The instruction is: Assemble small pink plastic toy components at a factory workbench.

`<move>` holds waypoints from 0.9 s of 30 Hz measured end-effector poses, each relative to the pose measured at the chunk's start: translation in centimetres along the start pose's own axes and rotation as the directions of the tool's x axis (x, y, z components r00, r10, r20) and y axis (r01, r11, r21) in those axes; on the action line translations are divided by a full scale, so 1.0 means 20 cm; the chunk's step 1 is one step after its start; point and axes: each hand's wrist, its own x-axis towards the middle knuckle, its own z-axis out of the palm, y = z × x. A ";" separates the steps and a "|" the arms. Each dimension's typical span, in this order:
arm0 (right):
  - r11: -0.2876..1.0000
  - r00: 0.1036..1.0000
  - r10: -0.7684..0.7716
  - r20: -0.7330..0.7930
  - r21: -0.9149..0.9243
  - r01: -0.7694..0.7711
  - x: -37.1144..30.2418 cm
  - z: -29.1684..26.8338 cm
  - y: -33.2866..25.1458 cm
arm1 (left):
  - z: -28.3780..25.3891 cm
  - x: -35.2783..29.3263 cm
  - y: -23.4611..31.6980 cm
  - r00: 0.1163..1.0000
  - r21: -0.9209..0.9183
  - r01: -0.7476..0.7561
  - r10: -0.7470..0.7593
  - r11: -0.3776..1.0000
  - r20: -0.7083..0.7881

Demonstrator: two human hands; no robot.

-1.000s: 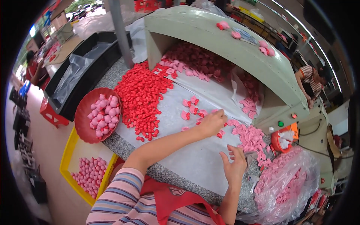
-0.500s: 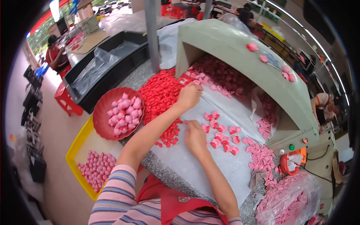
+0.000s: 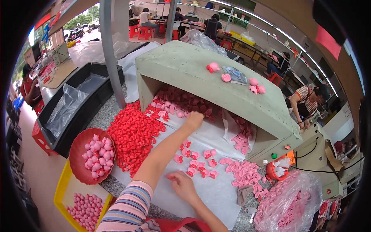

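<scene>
My left hand (image 3: pixel 194 120) reaches to the front of the grey-green metal housing (image 3: pixel 181 73), its fingers closed beside the pale and dark pink moulded pieces (image 3: pixel 181 101) lying inside the opening. What those fingers hold, if anything, is hidden. Nearer to me, my right hand (image 3: pixel 183 187) is over the white sheet (image 3: pixel 162 197) with its fingers curled together; I cannot make out anything in them. Just beyond it lie several pink pieces with red parts attached (image 3: pixel 198 164). Left of my left forearm spreads a large heap of small red pieces (image 3: pixel 133 135).
A red bowl (image 3: pixel 75 154) of pink rounded pieces stands left, above a yellow tray (image 3: pixel 62 185) of pink-and-red pieces. A black crate (image 3: pixel 58 143) lies behind it, near a metal post (image 3: pixel 111 58). Flat pink pieces (image 3: pixel 243 174) and a filled plastic bag (image 3: pixel 288 201) lie right. Other people work beyond.
The view has turned, shifting the scene left and down. My left hand has moved right along the housing's opening from its left corner. My right hand has drawn closer to me.
</scene>
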 end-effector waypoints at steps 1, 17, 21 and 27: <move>1.000 1.000 0.018 -0.009 0.001 -0.018 -0.05 -0.07 -0.01 | -0.04 -0.03 0.03 1.000 -0.010 -0.011 0.011 1.000 0.014; 0.930 0.912 -0.052 -0.406 0.314 0.193 -0.28 -0.52 -0.33 | -0.78 -1.25 0.51 0.969 -0.974 0.226 0.091 0.024 0.228; 0.956 0.919 -0.023 -0.394 0.260 0.135 -0.32 -0.49 -0.38 | -0.80 -1.30 0.56 0.980 -0.985 0.173 0.101 -0.020 0.170; 0.895 0.940 0.066 -0.334 0.437 0.093 -0.37 -0.51 -0.40 | -0.75 -1.32 0.61 0.999 -0.999 -0.008 0.044 0.033 -0.007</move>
